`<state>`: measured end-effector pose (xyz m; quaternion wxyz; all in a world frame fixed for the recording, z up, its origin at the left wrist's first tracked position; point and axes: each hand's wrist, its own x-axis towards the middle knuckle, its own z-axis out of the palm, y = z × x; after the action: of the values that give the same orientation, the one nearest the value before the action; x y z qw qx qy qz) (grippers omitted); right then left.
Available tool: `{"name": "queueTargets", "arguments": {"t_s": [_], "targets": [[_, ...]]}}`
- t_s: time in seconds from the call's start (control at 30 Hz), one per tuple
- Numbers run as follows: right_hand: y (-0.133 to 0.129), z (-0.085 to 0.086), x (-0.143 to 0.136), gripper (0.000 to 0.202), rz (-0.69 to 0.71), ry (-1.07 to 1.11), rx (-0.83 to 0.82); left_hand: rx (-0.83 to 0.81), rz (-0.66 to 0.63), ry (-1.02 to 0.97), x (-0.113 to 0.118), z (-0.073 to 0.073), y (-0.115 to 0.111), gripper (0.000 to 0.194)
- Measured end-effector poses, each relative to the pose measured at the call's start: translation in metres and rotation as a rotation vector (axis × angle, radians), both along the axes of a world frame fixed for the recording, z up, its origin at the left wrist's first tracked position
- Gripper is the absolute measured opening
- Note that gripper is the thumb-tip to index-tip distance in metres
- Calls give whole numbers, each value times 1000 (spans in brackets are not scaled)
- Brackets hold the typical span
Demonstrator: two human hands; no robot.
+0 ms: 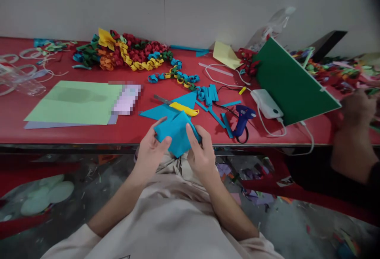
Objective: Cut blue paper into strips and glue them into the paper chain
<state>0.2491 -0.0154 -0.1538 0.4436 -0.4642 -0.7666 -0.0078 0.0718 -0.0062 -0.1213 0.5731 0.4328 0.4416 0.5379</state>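
A folded piece of blue paper [177, 134] is held between both hands at the table's front edge. My left hand [153, 150] grips its left side, thumb in front and fingers behind. On the right side, my right hand [202, 148] pinches the paper's folded edge. Just beyond, a yellow-handled cutter [184, 108] lies on a flat blue paper sheet [154, 112]. Blue paper strips [216, 117] and small blue loops lie to the right, beside a dark blue glue gun [244, 118].
The red table [130, 134] bears green paper [77, 101], a blurred-out phone-like item [128, 99], paper chains [133, 51], a white power box [266, 103] with cables, and a leaning green board [293, 81]. Another person's hand [358, 108] is at the right.
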Motion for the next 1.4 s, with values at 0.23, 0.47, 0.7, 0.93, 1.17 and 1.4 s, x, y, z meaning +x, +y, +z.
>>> {"name": "queueTargets", "arguments": {"t_s": [0.23,0.47,0.7,0.93,1.17,1.4], "targets": [[7,33,5,52,164,565,-406,-56,7,324,-8,1,14,34],[34,36,-10,39,55,708,-793,-75,8,238,-16,5,20,35],[36,24,-12,40,43,783,-868,-131,-28,186,-23,-2,20,41],[39,19,-11,37,43,800,-884,-138,-80,208,-26,-1,21,52],[38,21,-10,34,72,837,-888,-124,-77,224,-29,-3,20,48],[40,17,0,41,116,739,-893,-117,-17,302,-34,-5,19,35]]}}
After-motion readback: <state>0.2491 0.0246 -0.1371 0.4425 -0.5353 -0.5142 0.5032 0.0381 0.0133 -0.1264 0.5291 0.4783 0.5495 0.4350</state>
